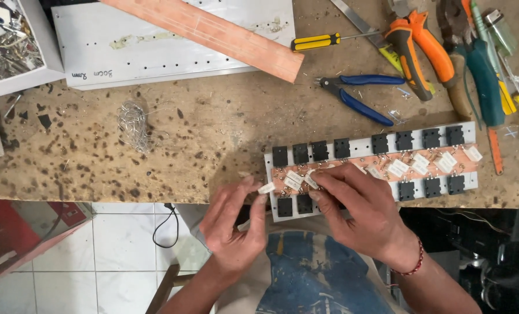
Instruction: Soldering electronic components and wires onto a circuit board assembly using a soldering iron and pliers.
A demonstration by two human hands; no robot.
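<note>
The left hand [231, 224] hangs just off the desk's [201, 122] near edge, its thumb and fingers [248, 185] pinched together on a small white block [266, 188]. That block sits at the fingertips, just left of the board's [469, 181] left end and level with the copper strip [381, 166] that runs along the board's middle.

The right hand [361, 212] rests over the left part of the board, palm down. Its fingers [329, 177] are drawn together with the tips on another white block [310, 180] lying on the strip; the hand hides how firmly that block is gripped. The two hands are close, the fingertips near each other but apart.

The board is a long pale plate lying along the near edge, toward the right corner, slightly tilted. It carries a row of black square parts [403, 141] along its far side and another along its near side, with more white blocks on the strip between them.

Farther back on the desk, blue cutters [361, 99] lie just beyond the board. Orange pliers [417, 49] and a yellow-handled screwdriver [317, 41] lie near the far edge. A bundle of thin wire [134, 125] lies left of centre, well apart from the hands, and a white panel [155, 52] with a second copper bar [213, 32] across it sits at the far left.
</note>
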